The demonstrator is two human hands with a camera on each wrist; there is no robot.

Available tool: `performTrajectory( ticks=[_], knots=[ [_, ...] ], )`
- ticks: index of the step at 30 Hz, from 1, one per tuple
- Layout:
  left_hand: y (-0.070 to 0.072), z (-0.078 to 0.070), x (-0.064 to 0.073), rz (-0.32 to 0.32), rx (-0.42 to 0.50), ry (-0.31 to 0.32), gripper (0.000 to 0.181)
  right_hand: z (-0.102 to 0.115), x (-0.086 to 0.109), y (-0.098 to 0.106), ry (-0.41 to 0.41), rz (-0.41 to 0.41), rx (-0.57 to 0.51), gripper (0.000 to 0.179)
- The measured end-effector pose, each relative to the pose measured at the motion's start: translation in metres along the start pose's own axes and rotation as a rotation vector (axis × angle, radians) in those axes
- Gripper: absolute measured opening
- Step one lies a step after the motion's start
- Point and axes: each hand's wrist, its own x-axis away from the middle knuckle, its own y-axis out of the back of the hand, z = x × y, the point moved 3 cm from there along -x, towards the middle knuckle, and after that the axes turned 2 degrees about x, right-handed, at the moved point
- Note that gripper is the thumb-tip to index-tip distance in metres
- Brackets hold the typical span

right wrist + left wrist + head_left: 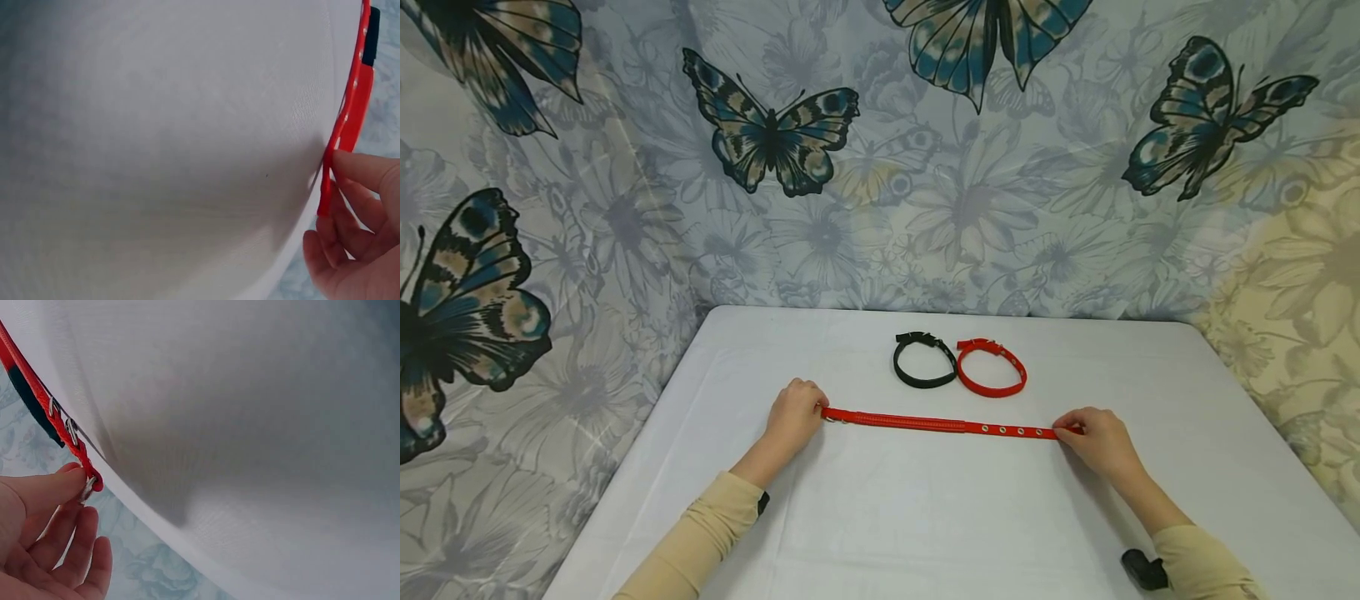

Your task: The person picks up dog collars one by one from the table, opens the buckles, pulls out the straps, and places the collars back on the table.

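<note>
A red collar (910, 422) with metal eyelets stretches out nearly straight above the white table, between both hands. At its buckle end, my left hand (797, 414) pinches it between thumb and fingers; the left wrist view shows the metal buckle (89, 487) at the fingertips. My right hand (1101, 442) pinches the other end, past the eyelets, and the red tip (324, 200) sticks out below the thumb in the right wrist view. Behind the strap lie a black collar (925, 383) and a second red collar (992, 392), each fastened into a ring, side by side.
The white-covered table (880, 533) has its far edge against a wall covering (880, 242) printed with butterflies and flowers. Another patterned covering stands along the left side. Dark wrist devices show at both sleeves, one of them a black device (1144, 570) at the right.
</note>
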Motion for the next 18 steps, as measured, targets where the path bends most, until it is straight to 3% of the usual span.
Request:
performTrajectory(
  ticks=[3, 7, 18],
  knots=[
    [-0.0006, 0.0007, 0.0006, 0.008, -0.001, -0.012, 0.016, 0.0023, 0.0004, 0.0000, 0.031, -0.020, 0.039, 0.005],
    [-0.0009, 0.0025, 0.0024, 0.044, 0.050, 0.027, 0.017, 0.0053, 0.0013, -0.0003, 0.043, -0.014, 0.072, 0.003],
    [-0.0019, 0.0059, 0.0043, 0.079, 0.093, 0.074, 0.017, 0.0024, 0.0019, -0.0019, 0.004, 0.032, 0.023, 0.004]
  ],
)
